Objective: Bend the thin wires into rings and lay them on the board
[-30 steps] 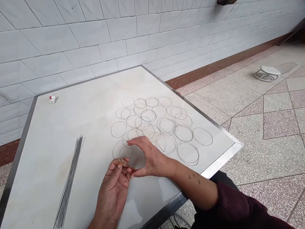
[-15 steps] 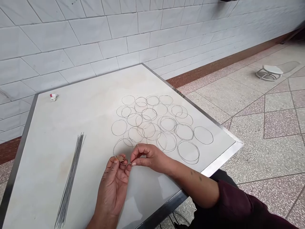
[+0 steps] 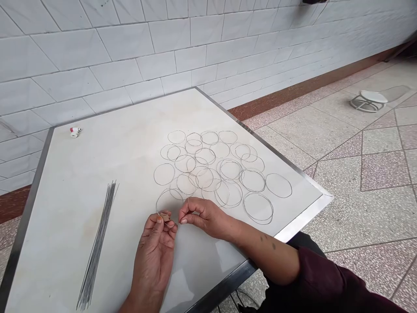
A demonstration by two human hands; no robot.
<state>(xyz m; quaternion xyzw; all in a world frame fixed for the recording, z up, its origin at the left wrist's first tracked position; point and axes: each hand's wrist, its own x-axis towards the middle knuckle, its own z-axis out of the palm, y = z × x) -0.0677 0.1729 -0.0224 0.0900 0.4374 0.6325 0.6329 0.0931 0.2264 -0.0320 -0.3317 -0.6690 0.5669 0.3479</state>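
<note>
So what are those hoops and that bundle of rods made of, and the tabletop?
Hoops: thin grey wire, probably metal, bent by hand into uneven rings. Rods: straight lengths, seemingly of the same grey wire. Tabletop: glossy white, stone-like or laminate, with a shiny metal edge.

Thin bare metal wire on a smooth, pale, faintly glossy table.

The table (image 3: pixel 97 165) top looked like polished stone or laminate, edged in dull brushed metal. The wire rings (image 3: pixel 228 169) at its 1 o'clock were fine grey metal, as were the straight wires (image 3: pixel 97 248) at 8 o'clock. The half-bent ring (image 3: pixel 167 200) in both hands was the same thin wire, with a small matt tan piece (image 3: pixel 165 216) on it. The wall tiles (image 3: pixel 124 39) at 12 o'clock were glazed white; the floor (image 3: pixel 374 174) at 3 o'clock was speckled stone.
</note>
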